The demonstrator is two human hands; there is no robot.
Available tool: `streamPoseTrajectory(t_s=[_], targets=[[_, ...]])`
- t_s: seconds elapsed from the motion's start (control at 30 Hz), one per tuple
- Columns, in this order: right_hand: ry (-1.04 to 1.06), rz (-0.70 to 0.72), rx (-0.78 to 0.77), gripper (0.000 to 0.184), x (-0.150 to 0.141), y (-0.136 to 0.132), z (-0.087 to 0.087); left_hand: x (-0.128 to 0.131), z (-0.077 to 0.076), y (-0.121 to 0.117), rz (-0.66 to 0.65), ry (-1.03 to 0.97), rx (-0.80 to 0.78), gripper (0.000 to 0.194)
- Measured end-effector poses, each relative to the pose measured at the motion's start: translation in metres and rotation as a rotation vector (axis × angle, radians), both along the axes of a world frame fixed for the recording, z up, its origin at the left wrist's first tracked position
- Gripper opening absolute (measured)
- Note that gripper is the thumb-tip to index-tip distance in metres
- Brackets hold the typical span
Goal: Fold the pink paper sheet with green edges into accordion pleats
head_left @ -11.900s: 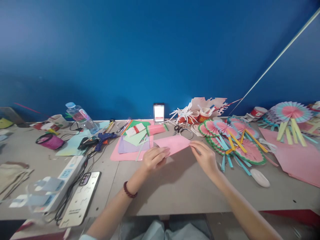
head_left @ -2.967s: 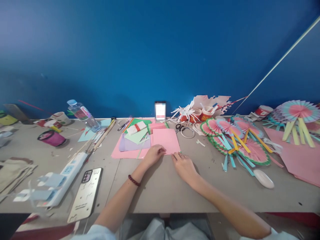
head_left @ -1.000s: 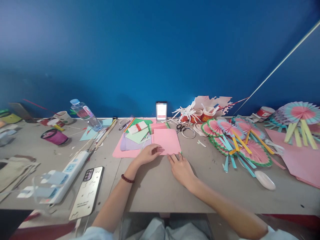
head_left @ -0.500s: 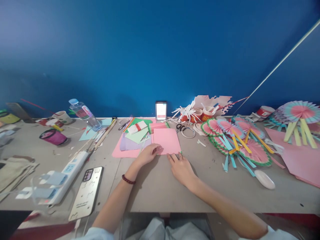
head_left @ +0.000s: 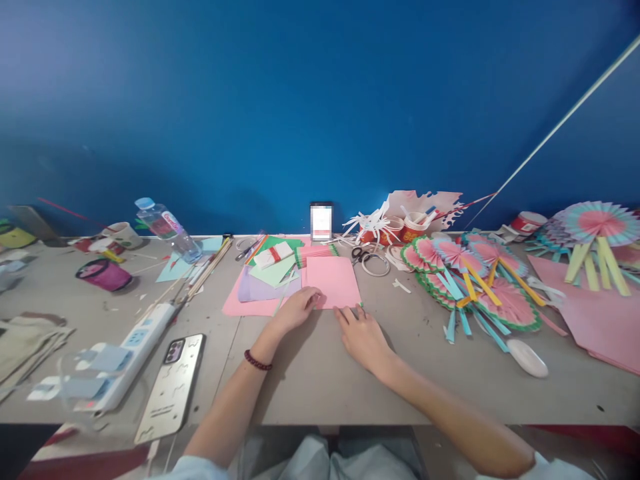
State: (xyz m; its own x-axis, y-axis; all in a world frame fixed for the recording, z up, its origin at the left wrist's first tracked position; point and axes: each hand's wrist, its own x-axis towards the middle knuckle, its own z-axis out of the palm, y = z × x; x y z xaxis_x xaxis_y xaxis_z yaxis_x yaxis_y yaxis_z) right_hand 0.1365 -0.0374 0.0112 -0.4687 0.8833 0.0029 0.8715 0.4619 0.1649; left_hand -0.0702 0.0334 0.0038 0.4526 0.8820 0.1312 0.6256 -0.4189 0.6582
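Observation:
A pink sheet of paper [head_left: 333,277] lies on the table in front of me, its near edge toward me. At its near left corner, my left hand [head_left: 301,307] has curled fingers, thumb and fingertips closed on the paper's edge. My right hand [head_left: 361,335] rests with fingers stretched out and slightly apart, fingertips at the near edge on the right. Behind the sheet lies a pleated pink strip with green edges [head_left: 317,254]. To the left are a lilac sheet [head_left: 255,288], a pale green sheet [head_left: 275,271] and a white-and-red packet [head_left: 275,255].
Scissors [head_left: 358,255] and a tape ring [head_left: 376,265] lie right of the paper. Finished paper fans [head_left: 505,300] spread farther right, near a white spoon-like piece [head_left: 528,358]. On the left are a phone [head_left: 171,387], a power strip [head_left: 133,353] and a tilted bottle [head_left: 167,229].
The view has shifted very slightly. Both hands and the pink sheet keep practically the same places.

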Motion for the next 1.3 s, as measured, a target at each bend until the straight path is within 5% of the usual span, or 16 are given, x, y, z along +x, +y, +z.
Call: streamPoseTrajectory(t_s=[0.37,0.83,1.3], targets=[[0.011,0.004,-0.007,0.057,-0.001,0.0,0.003,0.001,-0.005,-0.006,-0.034,0.247,0.234,0.023],[-0.014,-0.002,-0.006,0.059,-0.002,-0.001,0.002,-0.003,-0.005,-0.001,0.013,0.139,0.156,0.013],[-0.001,0.018,0.012,0.056,-0.002,0.0,0.0,0.022,0.011,-0.031,0.024,0.53,0.327,0.025]])
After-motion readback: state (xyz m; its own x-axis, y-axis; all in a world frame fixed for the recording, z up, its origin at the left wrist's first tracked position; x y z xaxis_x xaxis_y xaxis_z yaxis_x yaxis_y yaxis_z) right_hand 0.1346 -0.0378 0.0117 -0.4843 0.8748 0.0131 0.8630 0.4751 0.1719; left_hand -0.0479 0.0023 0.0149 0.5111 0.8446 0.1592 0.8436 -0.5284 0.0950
